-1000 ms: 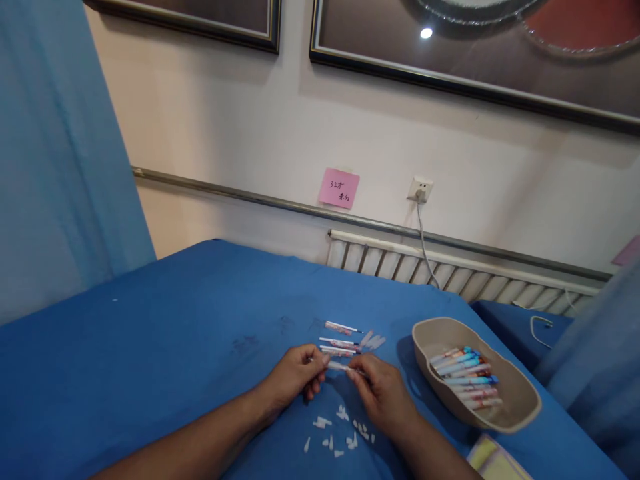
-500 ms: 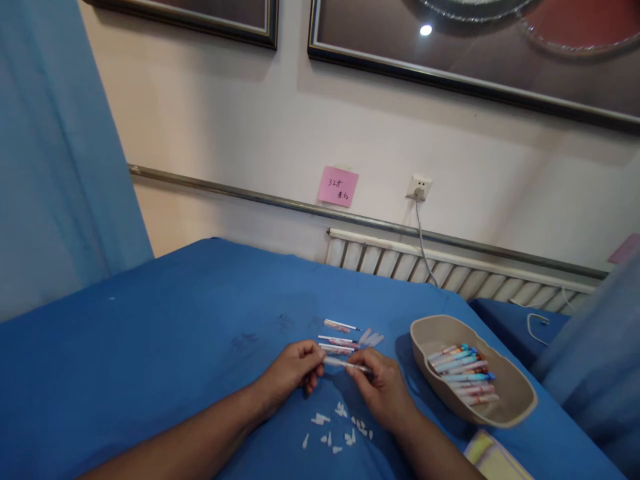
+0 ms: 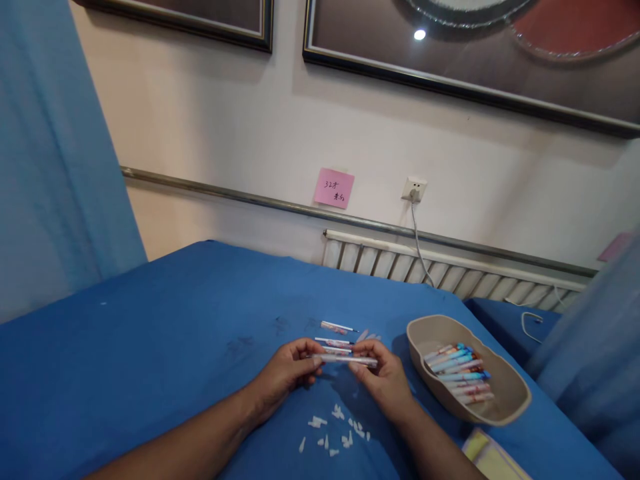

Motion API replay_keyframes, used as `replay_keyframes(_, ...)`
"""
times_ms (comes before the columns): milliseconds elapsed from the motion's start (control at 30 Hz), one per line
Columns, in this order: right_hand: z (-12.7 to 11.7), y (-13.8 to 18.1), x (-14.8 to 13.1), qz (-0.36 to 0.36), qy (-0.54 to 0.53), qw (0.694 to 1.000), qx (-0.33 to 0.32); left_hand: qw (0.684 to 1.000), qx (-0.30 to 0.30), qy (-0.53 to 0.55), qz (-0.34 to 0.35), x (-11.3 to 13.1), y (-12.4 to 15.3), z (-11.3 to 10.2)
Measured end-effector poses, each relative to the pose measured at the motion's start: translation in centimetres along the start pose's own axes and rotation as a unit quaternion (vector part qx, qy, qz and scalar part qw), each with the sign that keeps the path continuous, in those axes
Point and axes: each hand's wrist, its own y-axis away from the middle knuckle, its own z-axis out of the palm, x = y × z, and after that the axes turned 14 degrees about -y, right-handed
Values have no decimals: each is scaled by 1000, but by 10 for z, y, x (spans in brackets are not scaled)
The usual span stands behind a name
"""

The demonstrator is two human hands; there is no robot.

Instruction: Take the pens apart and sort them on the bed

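Observation:
My left hand point(image 3: 287, 370) and my right hand point(image 3: 383, 377) are pinched on the two ends of a slim white pen point(image 3: 343, 359), held level just above the blue tablecloth point(image 3: 165, 333). Beyond the hands lie a few more white pens point(image 3: 336, 327) on the cloth. Several small white caps point(image 3: 335, 430) are scattered on the cloth in front of my wrists. Right of my right hand stands a beige oval tray point(image 3: 505, 387) holding several coloured pens point(image 3: 460, 380).
A yellow pad point(image 3: 493, 457) lies at the cloth's lower right. Behind the table are a radiator point(image 3: 440, 267), a wall socket point(image 3: 413, 190) with a cable, and a pink note point(image 3: 334, 188). A blue curtain point(image 3: 55, 167) hangs at the left.
The pen has come up from a slant to level between my hands, and my right hand has risen a little to grip its end. The view has drifted slightly.

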Motion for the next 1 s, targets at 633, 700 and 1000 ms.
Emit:
replay_keyframes(633, 6, -6, -4, 18, -122, 991, 59, 992, -1, -122, 37, -1, 1, 8)
replay_keyframes(700, 6, -6, -4, 19, -119, 991, 56, 991, -2, -128, 34, 0, 1, 8)
replay_keyframes(1000, 10, -8, -5, 34, -138, 988, 57, 982, 34, -164, 83, 7, 2, 10)
